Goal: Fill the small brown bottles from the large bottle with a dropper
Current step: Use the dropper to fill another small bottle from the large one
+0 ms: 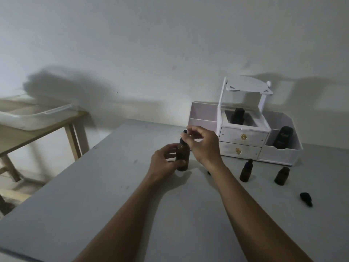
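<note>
The large bottle (pixel 182 156) stands upright on the grey worktop (pixel 94 195), left of centre. The left hand (pixel 164 162) wraps its body; the right hand (pixel 203 143) pinches the black dropper (pixel 184 137) bulb at its neck, fingers (pixel 190 130) narrow around it.

Risks, as I judge them: a loose left grip would let the bottle tip when the dropper lifts, and a squeezed bulb would drip on the way across.

Two small bottles (pixel 246 170) (pixel 281 176) stand to the right, well apart from the large one; the far-right one looks open, with a loose cap (pixel 306 199) lying nearby. The dark glass hides all levels.

Behind, a white organiser (pixel 243 137) holds a dark bottle (pixel 237 115) in its middle compartment and a dark container (pixel 283 138) in its right one.
</note>
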The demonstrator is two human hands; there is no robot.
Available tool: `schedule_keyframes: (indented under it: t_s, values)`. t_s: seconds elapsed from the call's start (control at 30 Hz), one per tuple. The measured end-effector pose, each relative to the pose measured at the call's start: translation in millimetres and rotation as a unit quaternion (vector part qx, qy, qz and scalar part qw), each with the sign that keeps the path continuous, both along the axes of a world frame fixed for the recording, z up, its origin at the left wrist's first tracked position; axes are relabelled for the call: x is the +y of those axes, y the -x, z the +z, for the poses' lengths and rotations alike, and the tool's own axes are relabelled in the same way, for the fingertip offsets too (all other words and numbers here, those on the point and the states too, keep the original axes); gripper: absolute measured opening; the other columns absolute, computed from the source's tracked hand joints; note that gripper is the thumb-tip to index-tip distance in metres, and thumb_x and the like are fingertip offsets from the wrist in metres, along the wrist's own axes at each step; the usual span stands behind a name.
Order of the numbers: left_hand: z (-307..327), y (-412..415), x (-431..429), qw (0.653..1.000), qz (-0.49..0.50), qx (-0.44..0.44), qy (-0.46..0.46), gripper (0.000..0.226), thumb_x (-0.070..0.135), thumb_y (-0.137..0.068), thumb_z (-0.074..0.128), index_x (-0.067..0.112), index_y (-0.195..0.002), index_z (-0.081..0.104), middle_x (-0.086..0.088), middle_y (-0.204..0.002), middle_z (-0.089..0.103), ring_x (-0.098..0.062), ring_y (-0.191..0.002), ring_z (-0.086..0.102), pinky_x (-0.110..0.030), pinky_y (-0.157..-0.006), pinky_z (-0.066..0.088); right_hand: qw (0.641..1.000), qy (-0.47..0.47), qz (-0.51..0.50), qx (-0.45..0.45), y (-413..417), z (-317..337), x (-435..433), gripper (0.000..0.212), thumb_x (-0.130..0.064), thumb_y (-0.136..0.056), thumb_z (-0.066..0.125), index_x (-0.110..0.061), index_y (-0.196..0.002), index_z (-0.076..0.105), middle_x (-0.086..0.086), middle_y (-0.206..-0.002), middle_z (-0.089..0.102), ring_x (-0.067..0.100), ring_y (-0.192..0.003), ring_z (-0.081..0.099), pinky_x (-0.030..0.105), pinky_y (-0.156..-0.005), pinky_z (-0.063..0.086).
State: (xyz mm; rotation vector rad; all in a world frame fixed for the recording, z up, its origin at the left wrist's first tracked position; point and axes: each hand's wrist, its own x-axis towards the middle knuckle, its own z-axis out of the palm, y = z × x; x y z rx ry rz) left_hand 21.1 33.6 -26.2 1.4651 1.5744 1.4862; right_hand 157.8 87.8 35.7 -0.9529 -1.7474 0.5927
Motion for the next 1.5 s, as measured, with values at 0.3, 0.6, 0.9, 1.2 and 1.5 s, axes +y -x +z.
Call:
schedule_keyframes:
  t_s: [0.3, 0.6, 0.9, 1.2, 1.5]
  values:
    - [-6.8, 5.4, 3.8, 1.0, -0.023, 0.002, 0.004, 0.055, 0.011, -0.08, 0.079, 0.022, -0.131, 0.062, 0.0, -0.113, 0.071, -0.003, -0.091, 0.07, -0.014, -0.074, 0.054, 1.0, 0.0, 0.005, -0.018, 7.3, -3.6, 6.6, 0.029, -0.031, -0.087, 0.072, -0.011, -0.108, 0.075, 0.001, -0.102, 0.075, 0.009, -0.089, 0.068, 0.006, -0.076, 0.045]
    - [-9.0, 7.5, 6.3, 1.0, -0.024, 0.006, 0.001, 0.056, 0.012, -0.08, 0.079, 0.02, -0.132, 0.061, 0.0, -0.113, 0.071, 0.0, -0.09, 0.069, -0.01, -0.07, 0.053, 0.999, 0.003, -0.023, 0.047, 14.6, -6.7, 10.6, 0.013, -0.021, -0.083, 0.077, -0.01, -0.088, 0.079, 0.001, -0.082, 0.076, 0.004, -0.07, 0.067, 0.004, -0.065, 0.049]
    - [-9.6, 7.1, 5.9, 1.0, -0.024, 0.001, 0.006, 0.052, 0.009, -0.081, 0.078, 0.022, -0.129, 0.063, 0.003, -0.106, 0.07, 0.01, -0.082, 0.068, -0.007, -0.066, 0.049, 0.998, 0.016, -0.025, 0.06, 18.7, -3.9, 10.5, 0.006, -0.013, -0.082, 0.077, -0.007, -0.081, 0.078, 0.001, -0.077, 0.073, 0.0, -0.066, 0.064, 0.004, -0.061, 0.048]
    - [-8.8, 7.6, 5.1, 1.0, -0.021, 0.017, 0.011, 0.059, 0.015, -0.082, 0.079, 0.017, -0.137, 0.059, -0.002, -0.118, 0.07, -0.012, -0.098, 0.07, -0.022, -0.084, 0.056, 0.999, 0.016, -0.018, 0.038, 14.5, -0.9, 7.5, 0.015, -0.023, -0.082, 0.077, -0.011, -0.091, 0.079, -0.003, -0.082, 0.075, 0.0, -0.072, 0.067, 0.004, -0.067, 0.049]
    - [-7.7, 5.1, -1.7, 0.999, 0.029, -0.004, 0.017, 0.063, 0.018, -0.077, 0.083, 0.025, -0.134, 0.058, 0.002, -0.114, 0.069, -0.012, -0.1, 0.068, -0.023, -0.086, 0.054, 0.996, -0.024, 0.018, 0.083, 9.4, 53.1, 0.2, 0.012, -0.02, -0.085, 0.075, -0.009, -0.091, 0.077, -0.004, -0.077, 0.074, -0.001, -0.068, 0.069, 0.005, -0.067, 0.05]
